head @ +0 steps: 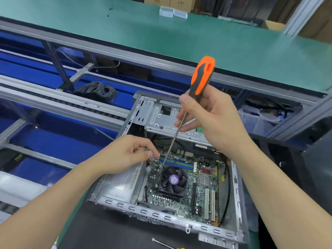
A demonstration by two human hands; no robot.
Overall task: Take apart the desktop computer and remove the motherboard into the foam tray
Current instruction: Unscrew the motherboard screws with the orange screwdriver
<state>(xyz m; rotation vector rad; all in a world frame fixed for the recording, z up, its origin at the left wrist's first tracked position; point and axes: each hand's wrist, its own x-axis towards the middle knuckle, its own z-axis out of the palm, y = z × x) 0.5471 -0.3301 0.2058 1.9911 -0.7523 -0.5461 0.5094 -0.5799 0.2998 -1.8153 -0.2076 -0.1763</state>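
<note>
The open case [161, 221] lies on its side so the motherboard [203, 180] faces up, still seated inside under its fan [172, 180]. I see no foam tray. The right hand [212, 119] grips the screwdriver [201, 78] low on the handle, its shaft slanting to the board's far-left corner, likely for a mounting screw. The left hand [129, 153] curls beside the tip, probably steadying it. Whether it pinches anything, I can't tell.

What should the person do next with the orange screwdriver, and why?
Probably settle the tip into a screw by the CPU fan's far-left corner and start turning. The right hand grips the screwdriver handle and its shaft slants down to that corner. The left hand curls close beside the shaft. The motherboard still sits inside the computer case.
</note>
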